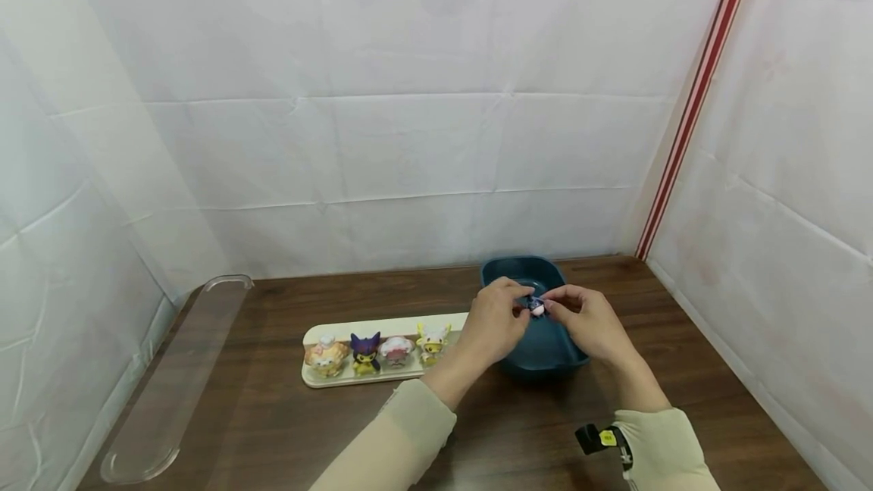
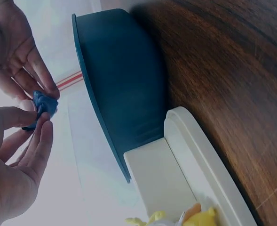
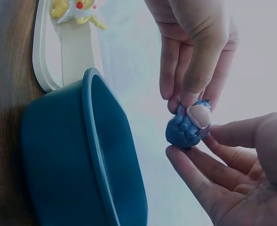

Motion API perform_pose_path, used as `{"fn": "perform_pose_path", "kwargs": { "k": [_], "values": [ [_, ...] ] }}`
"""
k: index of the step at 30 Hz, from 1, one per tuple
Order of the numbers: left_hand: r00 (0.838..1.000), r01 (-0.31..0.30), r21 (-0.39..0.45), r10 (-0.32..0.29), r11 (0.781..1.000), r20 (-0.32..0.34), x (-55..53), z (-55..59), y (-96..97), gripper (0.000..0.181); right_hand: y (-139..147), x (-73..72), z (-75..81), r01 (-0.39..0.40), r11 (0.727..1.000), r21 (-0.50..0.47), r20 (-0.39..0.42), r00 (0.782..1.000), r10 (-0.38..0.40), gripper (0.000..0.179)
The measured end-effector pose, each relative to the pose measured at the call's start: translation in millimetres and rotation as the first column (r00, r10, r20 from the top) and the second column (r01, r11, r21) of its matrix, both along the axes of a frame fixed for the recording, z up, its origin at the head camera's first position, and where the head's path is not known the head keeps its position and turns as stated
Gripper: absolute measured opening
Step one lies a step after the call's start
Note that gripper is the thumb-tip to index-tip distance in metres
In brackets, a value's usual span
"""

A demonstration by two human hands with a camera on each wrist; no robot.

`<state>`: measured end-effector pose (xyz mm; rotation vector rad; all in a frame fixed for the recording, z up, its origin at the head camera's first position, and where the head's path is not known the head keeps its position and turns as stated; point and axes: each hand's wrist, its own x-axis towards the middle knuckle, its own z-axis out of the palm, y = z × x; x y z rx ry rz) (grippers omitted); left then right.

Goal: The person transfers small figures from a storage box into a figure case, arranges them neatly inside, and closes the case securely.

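Between both hands, above a dark teal basin (image 1: pixel 539 351), is a small blue figurine (image 3: pixel 183 131) with a pale pinkish patch. My left hand (image 1: pixel 496 322) pinches it from the left between thumb and fingers. From the other side my right hand (image 1: pixel 593 324) pinches it with thumb and fingertips. In the left wrist view the blue figurine (image 2: pixel 45 104) shows mostly its back. A cream tray (image 1: pixel 341 381) lies left of the basin, holding a row of several small figurines, among them one with a purple hood (image 1: pixel 366 354) and a yellow-and-white one (image 1: pixel 433 343). My left forearm hides the tray's right end.
A clear plastic cover (image 1: pixel 179 377) lies along the table's left side. White sheeting (image 1: pixel 409 142) encloses the brown wooden table (image 1: pixel 273 430) at the back and sides, with a red-striped strip (image 1: pixel 699 101) at the right corner.
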<state>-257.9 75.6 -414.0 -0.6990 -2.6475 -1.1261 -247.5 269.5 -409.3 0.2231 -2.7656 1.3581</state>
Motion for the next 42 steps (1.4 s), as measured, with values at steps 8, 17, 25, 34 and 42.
{"fn": "perform_pose_path", "kwargs": {
  "k": [8, 17, 25, 34, 42],
  "values": [
    [0.999, 0.017, -0.005, -0.017, 1.0, -0.033, -2.0, 4.2, -6.3, 0.033, -4, -0.6, -0.7, -0.021, 1.0, -0.004, -0.029, 0.999, 0.021, 0.018],
    [0.999, 0.037, -0.054, -0.037, 0.998, -0.007, -4.7, 9.1, -14.5, 0.034, -9, -2.8, -5.5, -0.036, 0.999, 0.022, -0.072, 0.997, 0.038, 0.013],
    [0.998, 0.066, -0.118, -0.065, 0.991, 0.008, -7.3, 12.3, -23.7, 0.031, -14, -1.9, -7.5, -0.039, 0.998, 0.045, -0.095, 0.994, 0.043, 0.013],
    [0.992, 0.124, -0.203, -0.123, 0.971, 0.018, -9.9, 20.1, -39.9, 0.024, -27, -0.7, -11.8, -0.074, 0.997, 0.033, -0.122, 0.989, 0.078, 0.013],
    [0.985, 0.17, -0.242, -0.154, 0.955, 0.083, -13.8, 23.3, -55.6, 0.023, -42, -0.3, -15.3, -0.115, 0.993, 0.029, -0.104, 0.988, 0.117, 0.011]
  ]
}}
